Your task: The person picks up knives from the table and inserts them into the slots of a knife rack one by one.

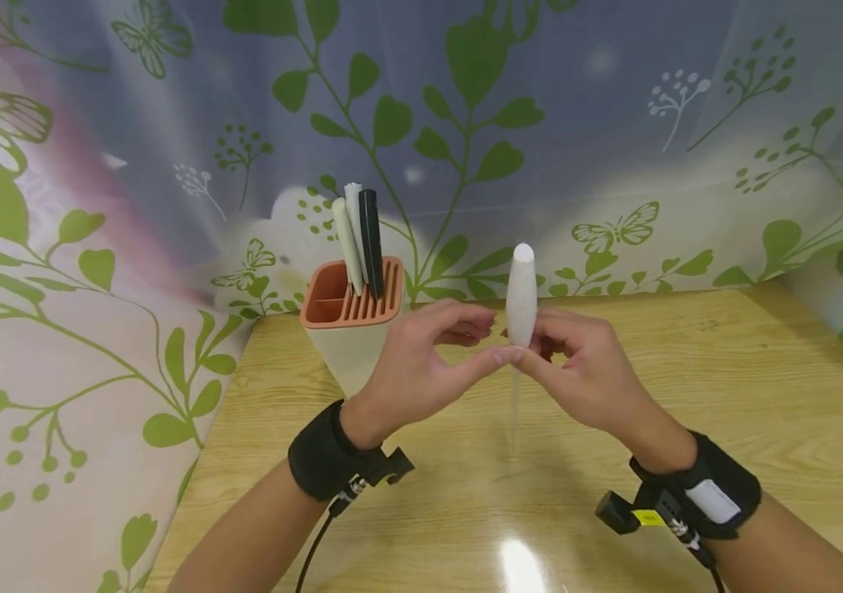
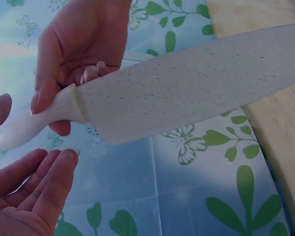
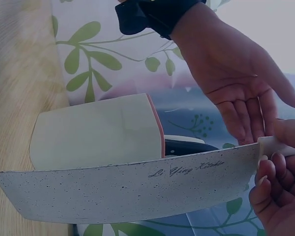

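A kitchen knife with a whitish handle (image 1: 521,292) stands upright over the table, blade downward. Its broad, speckled blade (image 2: 187,83) shows side-on in both wrist views, with script lettering on the face in the right wrist view. My right hand (image 1: 588,371) pinches the handle where it meets the blade, thumb against fingers. Beside it my left hand (image 1: 421,362) is spread, its thumb tip close to the right thumb at the handle. In the left wrist view the fingers (image 2: 59,182) of that hand are apart from the handle, loosely bent.
To the left stands a cream knife block (image 1: 343,350) with an orange slotted top. Two light-handled pieces and a black-handled knife (image 1: 371,243) are in it. A leaf-patterned cloth (image 1: 421,123) hangs behind the wooden table (image 1: 688,371). Both wrists wear black camera straps.
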The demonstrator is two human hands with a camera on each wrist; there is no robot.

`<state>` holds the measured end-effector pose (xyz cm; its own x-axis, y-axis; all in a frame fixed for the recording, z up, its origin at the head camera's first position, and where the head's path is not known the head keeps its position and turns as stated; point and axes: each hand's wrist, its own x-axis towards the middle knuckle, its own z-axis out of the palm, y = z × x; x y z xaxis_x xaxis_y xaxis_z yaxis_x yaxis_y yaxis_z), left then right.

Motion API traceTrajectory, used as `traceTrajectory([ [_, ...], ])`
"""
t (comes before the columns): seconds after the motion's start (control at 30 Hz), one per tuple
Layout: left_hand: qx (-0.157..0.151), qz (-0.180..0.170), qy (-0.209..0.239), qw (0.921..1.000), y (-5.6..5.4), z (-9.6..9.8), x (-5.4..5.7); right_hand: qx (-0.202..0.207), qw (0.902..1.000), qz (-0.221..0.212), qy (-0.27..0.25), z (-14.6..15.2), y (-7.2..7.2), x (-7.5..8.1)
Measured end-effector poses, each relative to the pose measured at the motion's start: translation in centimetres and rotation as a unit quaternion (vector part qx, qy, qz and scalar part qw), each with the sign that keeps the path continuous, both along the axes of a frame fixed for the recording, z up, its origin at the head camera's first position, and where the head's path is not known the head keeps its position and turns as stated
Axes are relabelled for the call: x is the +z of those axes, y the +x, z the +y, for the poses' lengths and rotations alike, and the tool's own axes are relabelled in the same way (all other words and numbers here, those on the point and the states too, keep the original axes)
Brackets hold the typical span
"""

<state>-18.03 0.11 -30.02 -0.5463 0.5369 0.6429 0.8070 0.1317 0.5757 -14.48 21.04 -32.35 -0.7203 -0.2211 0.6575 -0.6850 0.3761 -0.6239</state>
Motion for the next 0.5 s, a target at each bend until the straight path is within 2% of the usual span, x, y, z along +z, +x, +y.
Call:
traceTrajectory([
  [0.17,-0.016,-0.026,0.012,0.9995,0.1,0.3,0.4,0.006,0.9999,0.007,0.011,-0.4,-0.1,-0.1],
  [0.4,-0.019,-0.043,0.016,0.9987,0.3,0.6,0.5,0.010,0.9992,0.026,0.029,-0.9,-0.2,-0.2],
  [0.5,-0.023,-0.061,0.020,0.9977,0.2,0.6,0.4,0.013,0.9990,0.031,0.031,-1.1,-0.3,-0.1],
])
